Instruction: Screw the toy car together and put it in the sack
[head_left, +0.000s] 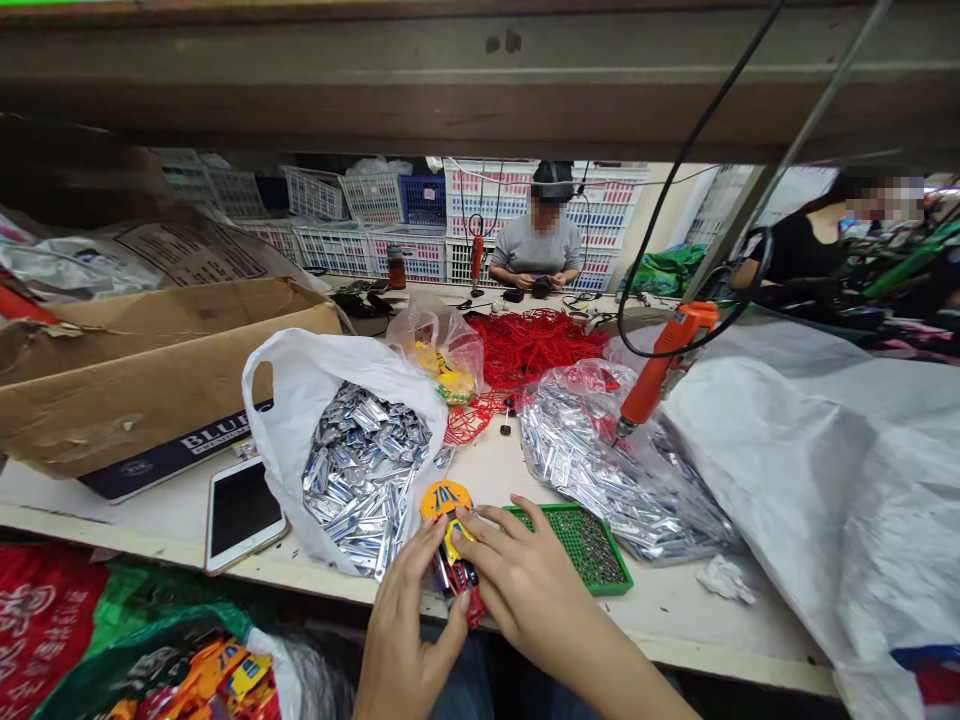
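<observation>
Near the table's front edge, a toy car [447, 497] with an orange, yellow and red body is held between both hands. My left hand [411, 600] closes on its left side, with the thumb by the red end. My right hand [529, 570] lies over its right side, fingers curled onto the yellow part. Just beyond that hand is a green tray [556, 522] of small screws [600, 550]. A white plastic bag [281, 365] of shiny silver strips [360, 480] stands open to the left. Above the table hangs an orange electric screwdriver [660, 370], touched by neither hand.
A clear bag of silver strips [585, 450] lies right of centre, before red plastic pieces [532, 345]. Leftward are a phone [244, 510] and a cardboard box [165, 370]. A sack of toy car bodies [225, 680] sits below. A person [536, 245] works opposite.
</observation>
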